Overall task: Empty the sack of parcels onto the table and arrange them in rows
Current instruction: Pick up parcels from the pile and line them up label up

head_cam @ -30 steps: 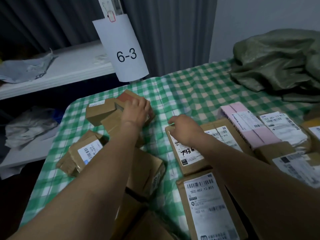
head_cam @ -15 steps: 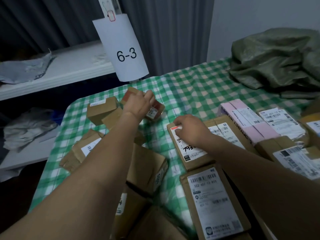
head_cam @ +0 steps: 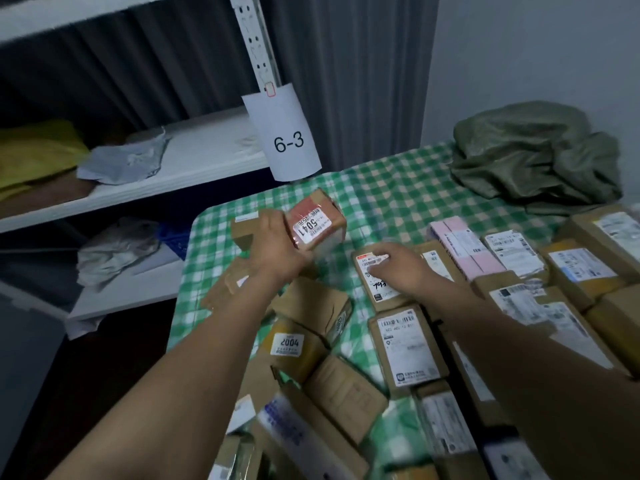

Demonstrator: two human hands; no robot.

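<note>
Desk (head_cam: 398, 188): slack sack (head_cam: 533, 161) lies at 2 o'clock, out of the way. Rowed parcels (head_cam: 581, 268) sit label-up at 3 o'clock. Right hand (head_cam: 398, 268) steadies flat parcel (head_cam: 384, 296), grip unclear. Left hand (head_cam: 277, 251) grip clamps small box (head_cam: 318, 223) aloft at 11 o'clock, seemingly for placing.

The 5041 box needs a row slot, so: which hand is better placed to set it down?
Left. The left hand grips the 5041 box, tilted label-up; the right hand rests on a flat parcel heading a row.
</note>
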